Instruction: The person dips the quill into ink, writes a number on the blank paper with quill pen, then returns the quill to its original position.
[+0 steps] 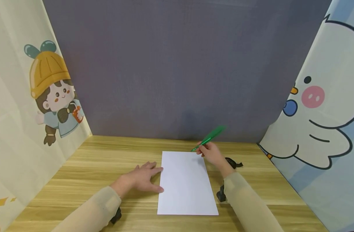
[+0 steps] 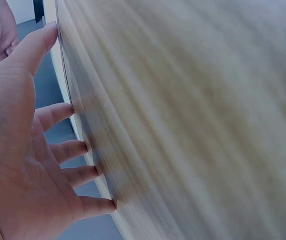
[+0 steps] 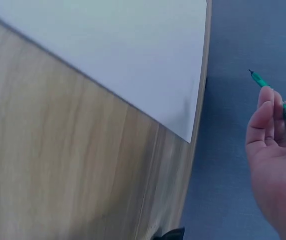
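Note:
A sheet of white paper (image 1: 185,183) lies on the wooden table in front of me. My right hand (image 1: 213,154) pinches a green feather pen (image 1: 213,133) between thumb and fingers, above the paper's far right corner. Its dark tip points left, and the broad feather end slants up to the right. In the right wrist view the pen (image 3: 259,79) shows partly behind the fingers. My left hand (image 1: 143,178) is spread palm down, with thumb and a fingertip right at the paper's left edge. Its fingertips (image 2: 78,146) reach down to the tabletop in the left wrist view.
A small black object (image 1: 232,162) lies on the table (image 1: 130,206) beside my right wrist, partly hidden by it. A dark grey backdrop (image 1: 171,71) rises behind the table. Cartoon-printed panels stand at the left (image 1: 14,129) and right (image 1: 336,112).

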The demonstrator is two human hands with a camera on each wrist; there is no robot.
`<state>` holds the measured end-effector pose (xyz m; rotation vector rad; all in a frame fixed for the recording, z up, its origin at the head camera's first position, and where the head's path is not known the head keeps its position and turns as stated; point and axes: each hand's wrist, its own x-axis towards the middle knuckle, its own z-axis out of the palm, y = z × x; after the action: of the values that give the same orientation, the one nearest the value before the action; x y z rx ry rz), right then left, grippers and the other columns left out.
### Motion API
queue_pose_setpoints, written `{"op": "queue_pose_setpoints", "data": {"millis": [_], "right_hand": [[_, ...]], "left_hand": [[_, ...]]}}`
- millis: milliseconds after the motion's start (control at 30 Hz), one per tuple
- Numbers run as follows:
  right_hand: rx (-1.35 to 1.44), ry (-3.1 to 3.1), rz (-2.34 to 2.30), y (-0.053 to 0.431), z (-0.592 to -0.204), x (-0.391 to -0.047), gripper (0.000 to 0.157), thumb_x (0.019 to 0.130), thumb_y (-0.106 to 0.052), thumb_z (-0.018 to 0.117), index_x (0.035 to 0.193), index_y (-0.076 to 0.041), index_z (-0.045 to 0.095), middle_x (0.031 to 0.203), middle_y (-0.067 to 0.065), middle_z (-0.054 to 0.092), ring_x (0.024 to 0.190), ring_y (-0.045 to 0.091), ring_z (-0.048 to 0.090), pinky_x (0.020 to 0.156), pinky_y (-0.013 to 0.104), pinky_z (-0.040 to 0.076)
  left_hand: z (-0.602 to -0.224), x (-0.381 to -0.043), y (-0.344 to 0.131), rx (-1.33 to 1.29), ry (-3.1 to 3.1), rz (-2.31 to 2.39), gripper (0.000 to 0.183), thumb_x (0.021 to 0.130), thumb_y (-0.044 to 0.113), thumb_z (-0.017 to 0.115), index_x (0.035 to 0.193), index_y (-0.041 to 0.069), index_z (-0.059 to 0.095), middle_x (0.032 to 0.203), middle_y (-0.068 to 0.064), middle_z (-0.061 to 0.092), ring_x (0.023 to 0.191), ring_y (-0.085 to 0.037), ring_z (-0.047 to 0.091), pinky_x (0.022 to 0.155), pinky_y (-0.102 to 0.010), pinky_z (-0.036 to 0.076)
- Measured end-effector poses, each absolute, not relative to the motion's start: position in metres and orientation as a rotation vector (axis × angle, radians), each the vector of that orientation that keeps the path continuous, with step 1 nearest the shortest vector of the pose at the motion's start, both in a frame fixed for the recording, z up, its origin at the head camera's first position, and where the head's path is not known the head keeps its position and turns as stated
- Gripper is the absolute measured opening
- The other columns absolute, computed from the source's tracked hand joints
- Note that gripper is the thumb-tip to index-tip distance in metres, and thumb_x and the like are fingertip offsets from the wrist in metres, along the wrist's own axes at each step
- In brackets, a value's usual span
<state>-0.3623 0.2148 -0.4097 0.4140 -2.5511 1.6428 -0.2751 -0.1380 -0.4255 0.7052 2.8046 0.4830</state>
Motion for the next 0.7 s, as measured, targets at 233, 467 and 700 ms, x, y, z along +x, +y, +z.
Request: {"op": "queue_pose_setpoints", "data": {"millis": [233, 467, 700], "right_hand": [[0.387, -2.563, 1.634, 0.207, -0.414, -0.367, 0.03, 0.115, -0.006, 0.05, 0.134, 0.012, 0.064, 0.109, 0.024, 0.077, 0.091, 0.017, 0.074, 0.089, 0.05, 0.064], [0.372, -2.589, 1.633, 0.204, -0.42, -0.37, 0.031, 0.114, -0.006, 0.051, 0.135, 0.013, 0.065, 0.113, 0.026, 0.077, 0.091, 0.015, 0.075, 0.092, 0.056, 0.064], [0.361, -2.6, 1.634, 0.201, -0.425, -0.372, 0.034, 0.115, -0.008, 0.051, 0.138, 0.013, 0.064, 0.119, 0.031, 0.075, 0.094, 0.016, 0.076, 0.089, 0.044, 0.065]], "left_hand": [[-0.424, -0.274, -0.137, 0.701, 2.804, 0.493, 0.098, 0.088, 0.068, 0.082, 0.167, 0.022, 0.048, 0.179, -0.021, 0.03, 0.167, -0.049, 0.024, 0.131, -0.079, 0.018], [-0.423, -0.274, -0.137, 0.701, 2.807, 0.488, 0.098, 0.088, 0.069, 0.082, 0.167, 0.022, 0.048, 0.18, -0.02, 0.03, 0.167, -0.048, 0.025, 0.131, -0.079, 0.018], [-0.425, -0.274, -0.137, 0.695, 2.803, 0.491, 0.098, 0.088, 0.069, 0.081, 0.168, 0.022, 0.047, 0.18, -0.02, 0.03, 0.168, -0.048, 0.024, 0.131, -0.078, 0.018]]}}
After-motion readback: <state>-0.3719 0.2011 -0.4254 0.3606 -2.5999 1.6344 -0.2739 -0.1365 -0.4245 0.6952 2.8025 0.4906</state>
